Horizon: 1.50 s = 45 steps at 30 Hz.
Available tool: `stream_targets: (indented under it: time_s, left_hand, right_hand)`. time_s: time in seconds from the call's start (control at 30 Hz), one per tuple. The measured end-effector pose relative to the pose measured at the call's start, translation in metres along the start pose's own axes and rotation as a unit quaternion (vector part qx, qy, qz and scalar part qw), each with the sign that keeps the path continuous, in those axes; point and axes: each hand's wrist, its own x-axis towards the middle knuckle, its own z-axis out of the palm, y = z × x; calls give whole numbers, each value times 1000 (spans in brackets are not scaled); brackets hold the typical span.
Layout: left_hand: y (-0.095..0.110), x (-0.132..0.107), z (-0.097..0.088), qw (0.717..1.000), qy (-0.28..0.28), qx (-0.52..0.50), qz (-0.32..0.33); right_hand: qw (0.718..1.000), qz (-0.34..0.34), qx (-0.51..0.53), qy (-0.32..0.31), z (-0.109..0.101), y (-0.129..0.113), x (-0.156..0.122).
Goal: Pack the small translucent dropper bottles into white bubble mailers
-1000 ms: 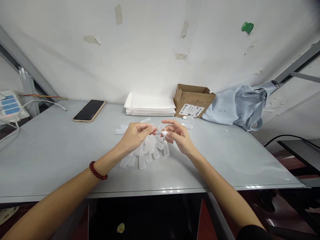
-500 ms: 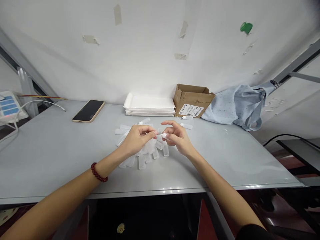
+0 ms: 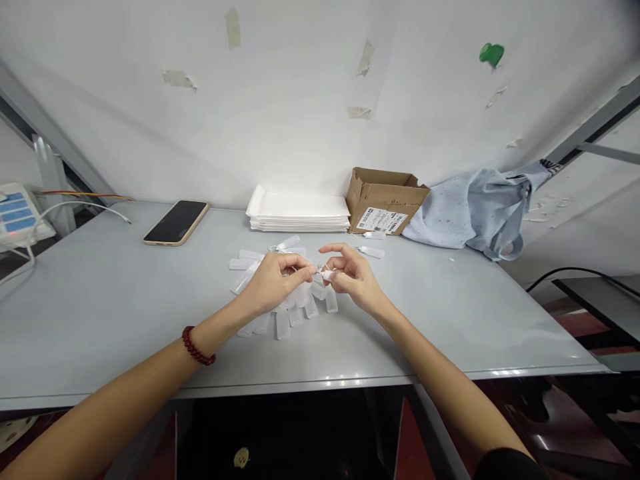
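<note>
My left hand [image 3: 277, 280] is closed in a pinch on a small metal ring at its fingertips; the ring is too small to see well. Opposite it, my right hand [image 3: 356, 277] pinches a small white plastic tag [image 3: 327, 275] between thumb and fingers, its index finger raised. The two sets of fingertips almost meet. Below and around them lies a loose pile of translucent plastic tags [image 3: 283, 325], partly hidden by my hands. Two more white tags with rings [image 3: 373, 252] rest to the right, near the box.
A phone [image 3: 176, 222] lies at the back left of the grey table [image 3: 125, 320]. Along the wall are a stack of white envelopes [image 3: 300, 213], an open cardboard box [image 3: 385, 200] and a light blue bag [image 3: 450, 210]. A white cable [image 3: 95, 203] runs from a power strip [image 3: 20, 213].
My right hand has shifted slightly left and its fingers have curled a little differently around the tag. My left hand keeps nearly the same place; the pile looks unchanged.
</note>
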Motion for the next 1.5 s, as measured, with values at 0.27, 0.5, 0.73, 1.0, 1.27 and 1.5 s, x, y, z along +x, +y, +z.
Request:
stream_targets:
  time_s: [0.27, 0.5, 0.73, 1.0, 1.27, 1.5]
  left_hand:
    - [0, -1, 2, 1000, 4, 9, 14]
    - [5, -1, -4, 1000, 6, 19, 24]
    - [7, 0, -10, 1000, 5, 13, -1]
    - [7, 0, -5, 1000, -11, 17, 10]
    - [1, 0, -2, 999, -20, 23, 13]
    - [3, -1, 0, 999, -16, 26, 17]
  right_hand:
    - [1000, 1, 9, -7, -1, 0, 0]
    - [999, 8, 52, 11, -1, -2, 1]
    - [999, 3, 52, 17, -3, -2, 1]
    - [1000, 3, 28, 8, 0, -1, 0]
    - [1000, -22, -12, -1, 0, 4, -2]
    - [1000, -20, -13, -1, 0, 6, -2]
